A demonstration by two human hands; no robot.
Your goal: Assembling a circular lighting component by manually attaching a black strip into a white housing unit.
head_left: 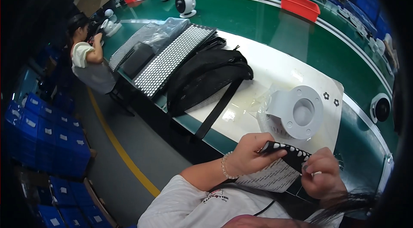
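Note:
My left hand (251, 156) grips one end of a bent black sheet (294, 156) with rows of white dots, thumb on top. The sheet's pale printed backing (271, 177) shows below, near my body. At the other end, my right hand (322, 174) is closed with fingertips pinched at the sheet's edge; whether it holds the sheet or a small piece from it is hard to make out. Just beyond my hands, a white round plastic housing (278, 104) with a wide ring-shaped opening rests on clear plastic wrap on the white board (275, 58).
To the left lie a black mesh bag (206, 71) with a strap, more dotted sheets (176, 56) and clear plastic bags (165, 34). White camera-like devices (185, 5) stand along the green conveyor (241, 11), with a red bin (300, 6) beyond. Other people (88, 54) sit nearby. Blue boxes (47, 129) are stacked left.

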